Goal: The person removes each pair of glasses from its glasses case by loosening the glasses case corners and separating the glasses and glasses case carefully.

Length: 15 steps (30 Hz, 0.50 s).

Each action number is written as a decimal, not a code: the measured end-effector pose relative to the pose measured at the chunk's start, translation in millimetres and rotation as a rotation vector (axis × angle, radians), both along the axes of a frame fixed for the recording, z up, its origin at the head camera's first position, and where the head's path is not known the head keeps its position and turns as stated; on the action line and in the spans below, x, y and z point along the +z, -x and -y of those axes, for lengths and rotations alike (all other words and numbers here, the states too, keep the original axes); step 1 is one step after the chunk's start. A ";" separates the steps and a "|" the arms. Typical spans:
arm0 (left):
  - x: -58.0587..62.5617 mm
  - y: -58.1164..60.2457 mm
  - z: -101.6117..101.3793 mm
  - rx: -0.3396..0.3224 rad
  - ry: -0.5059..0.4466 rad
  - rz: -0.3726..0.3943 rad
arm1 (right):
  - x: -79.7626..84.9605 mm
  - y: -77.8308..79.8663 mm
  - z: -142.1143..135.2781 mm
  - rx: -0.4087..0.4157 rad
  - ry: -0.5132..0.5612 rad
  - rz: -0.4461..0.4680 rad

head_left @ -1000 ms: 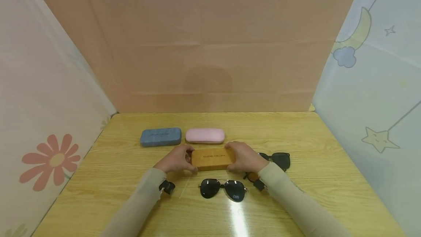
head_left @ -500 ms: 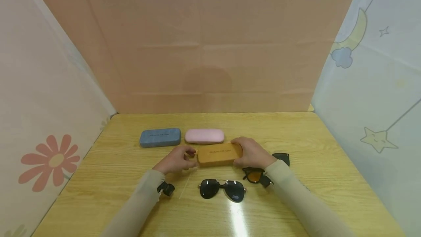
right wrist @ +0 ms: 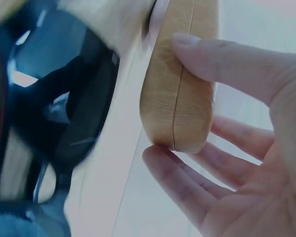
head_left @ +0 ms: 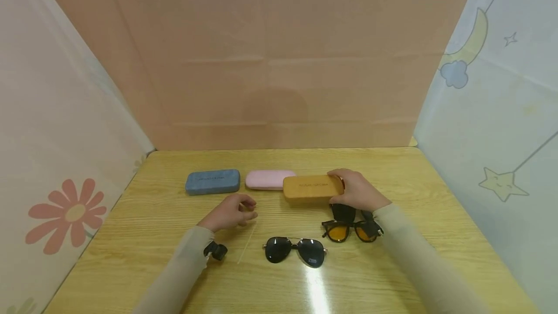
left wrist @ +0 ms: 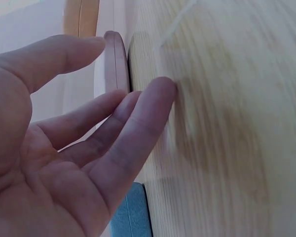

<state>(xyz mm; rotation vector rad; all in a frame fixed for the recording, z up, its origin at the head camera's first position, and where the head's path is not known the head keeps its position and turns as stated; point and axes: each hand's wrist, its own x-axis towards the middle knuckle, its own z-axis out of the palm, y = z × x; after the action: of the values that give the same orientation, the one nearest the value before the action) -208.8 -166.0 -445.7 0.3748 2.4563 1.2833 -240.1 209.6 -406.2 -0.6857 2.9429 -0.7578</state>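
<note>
In the head view my right hand grips the right end of a tan glasses case, which is closed and held a little above the table. The right wrist view shows the thumb on the near side of the tan case and the fingers around its end. My left hand hovers low over the table with loosely bent fingers and holds nothing. Behind it lie a blue glasses case and a pink glasses case, whose right end the tan case partly covers.
Dark aviator sunglasses lie at the front middle of the wooden table. Glasses with orange lenses lie below the right hand, close against black sunglasses that the hand partly hides. Curtains enclose the back and sides.
My right hand has carried the tan case to the right and toward the back, off its spot between both hands. My left hand has let go of it and stayed nearly in place.
</note>
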 end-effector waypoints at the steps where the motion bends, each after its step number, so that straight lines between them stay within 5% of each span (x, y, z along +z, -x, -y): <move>1: 0.1 -0.2 0.6 0.001 0.001 0.001 | -0.1 1.5 -4.4 -0.004 -0.003 -0.001; 15: 1.6 -3.6 5.9 0.009 0.002 0.019 | -10.2 24.0 -51.9 -0.046 -0.084 0.012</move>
<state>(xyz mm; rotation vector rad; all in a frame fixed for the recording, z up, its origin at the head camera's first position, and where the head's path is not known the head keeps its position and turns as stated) -205.2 -172.0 -444.2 0.3504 2.4458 1.2823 -264.2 261.5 -416.5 -0.6076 2.9693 -0.6345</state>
